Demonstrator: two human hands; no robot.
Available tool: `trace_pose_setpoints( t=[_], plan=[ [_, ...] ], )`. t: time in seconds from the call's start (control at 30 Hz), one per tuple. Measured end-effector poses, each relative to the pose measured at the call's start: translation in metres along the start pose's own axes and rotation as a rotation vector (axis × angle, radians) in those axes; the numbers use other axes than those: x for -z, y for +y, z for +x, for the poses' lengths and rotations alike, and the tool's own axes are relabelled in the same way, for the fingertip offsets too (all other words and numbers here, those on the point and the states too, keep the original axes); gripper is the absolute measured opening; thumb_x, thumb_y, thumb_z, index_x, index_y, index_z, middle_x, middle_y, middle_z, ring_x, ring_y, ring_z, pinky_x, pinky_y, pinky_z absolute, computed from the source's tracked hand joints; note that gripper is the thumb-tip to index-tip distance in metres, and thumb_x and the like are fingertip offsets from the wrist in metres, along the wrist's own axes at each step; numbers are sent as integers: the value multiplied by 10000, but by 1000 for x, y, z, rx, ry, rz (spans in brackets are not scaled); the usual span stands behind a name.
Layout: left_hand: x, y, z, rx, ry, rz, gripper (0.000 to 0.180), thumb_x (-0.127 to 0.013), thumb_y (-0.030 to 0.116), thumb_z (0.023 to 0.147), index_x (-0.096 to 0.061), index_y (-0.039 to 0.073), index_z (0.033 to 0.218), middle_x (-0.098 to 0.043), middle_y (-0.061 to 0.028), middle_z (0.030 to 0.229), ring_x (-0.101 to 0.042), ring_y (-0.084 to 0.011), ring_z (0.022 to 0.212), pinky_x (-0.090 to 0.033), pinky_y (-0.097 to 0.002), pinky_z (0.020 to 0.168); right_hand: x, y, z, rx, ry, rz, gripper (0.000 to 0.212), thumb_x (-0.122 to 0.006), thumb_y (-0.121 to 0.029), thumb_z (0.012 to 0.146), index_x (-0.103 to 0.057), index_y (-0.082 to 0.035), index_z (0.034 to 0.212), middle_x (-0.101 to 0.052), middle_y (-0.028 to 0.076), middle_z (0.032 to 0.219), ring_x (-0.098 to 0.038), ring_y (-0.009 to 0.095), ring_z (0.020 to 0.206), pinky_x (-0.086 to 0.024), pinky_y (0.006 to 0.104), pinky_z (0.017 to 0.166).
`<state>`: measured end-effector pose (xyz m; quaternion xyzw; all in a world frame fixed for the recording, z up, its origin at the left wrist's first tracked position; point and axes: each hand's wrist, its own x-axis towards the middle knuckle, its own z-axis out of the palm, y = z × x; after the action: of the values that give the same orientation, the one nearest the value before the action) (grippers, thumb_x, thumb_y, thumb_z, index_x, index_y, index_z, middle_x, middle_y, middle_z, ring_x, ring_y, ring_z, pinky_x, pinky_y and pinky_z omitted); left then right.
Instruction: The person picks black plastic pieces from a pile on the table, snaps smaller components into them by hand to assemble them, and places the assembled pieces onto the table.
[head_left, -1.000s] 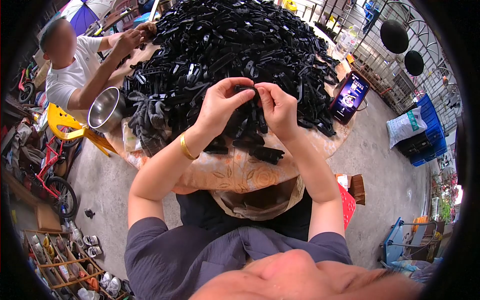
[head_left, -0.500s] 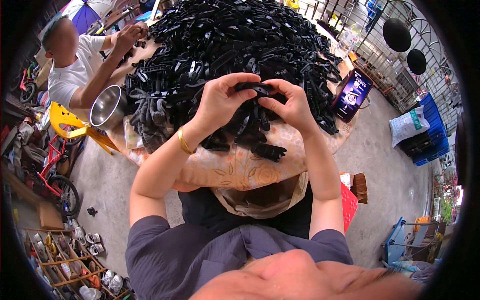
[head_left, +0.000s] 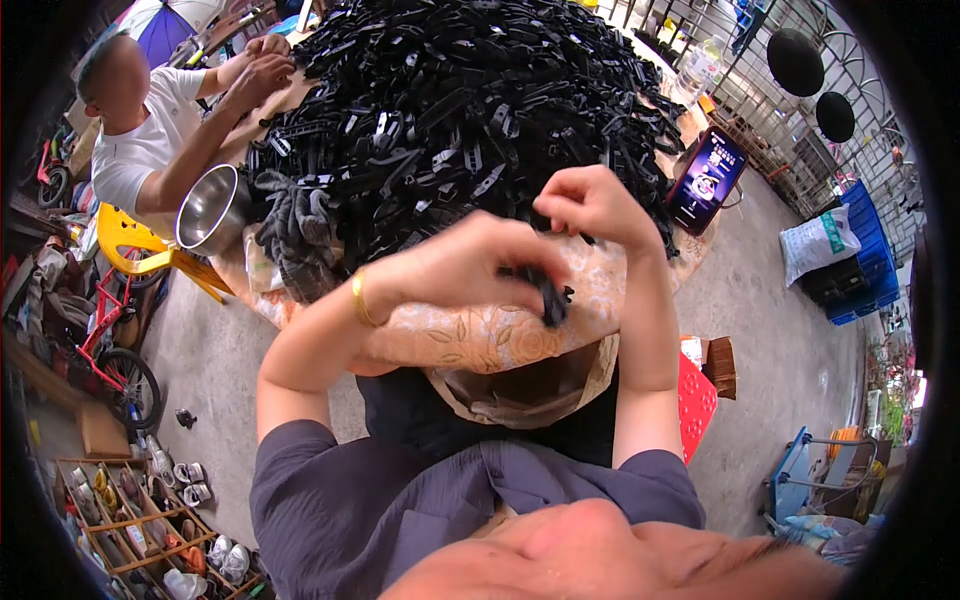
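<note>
A great heap of black plastic parts (head_left: 430, 120) covers the table, some with metallic-looking pieces. Close to the table's front edge, my left hand (head_left: 475, 262), slightly blurred, has its fingers and thumb closed about a black plastic part (head_left: 553, 303). More black shows beneath its palm. My right hand (head_left: 597, 208) is raised over the heap's near right side, its fingers curled in and pressed together; what they hold, if anything, is hidden. A gold bangle (head_left: 364, 296) circles my left wrist.
A floral tablecloth (head_left: 460, 335) covers the table, with an open bag (head_left: 530, 395) below its front edge. Grey gloves (head_left: 296, 235) and a steel bowl (head_left: 212, 210) sit left. A lit phone (head_left: 706, 180) stands right. Another person (head_left: 150, 130) works at the far left.
My hands have come apart from the black part they held together. My left hand has moved down to the table's front edge; my right has shifted slightly right, curled. The other person's hands moved slightly.
</note>
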<state>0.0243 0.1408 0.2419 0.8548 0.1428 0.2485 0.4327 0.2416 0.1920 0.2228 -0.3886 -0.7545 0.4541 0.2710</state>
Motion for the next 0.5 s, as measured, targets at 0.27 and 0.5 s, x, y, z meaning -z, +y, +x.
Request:
trace_pose_setpoints(
  t=[0.27,0.5],
  plan=[
    [-73,-2,-10,-464,-439,339,332,-548,240,715,-540,35,976,-540,-61,920,-490,-254,892,-447,-333,745,-21,1,5,148,46,-620,288,-753,-271,689,-634,-25,782,-633,94,618,-625,242,577,-483,318,561],
    [-77,-13,-7,-543,-318,534,284,-593,199,708,-564,75,962,-551,-50,895,-515,-228,867,-434,-298,674,-14,11,4,178,25,-538,318,-649,-103,657,-577,-34,959,-578,74,677,-574,189,611,-458,297,553]
  ],
)
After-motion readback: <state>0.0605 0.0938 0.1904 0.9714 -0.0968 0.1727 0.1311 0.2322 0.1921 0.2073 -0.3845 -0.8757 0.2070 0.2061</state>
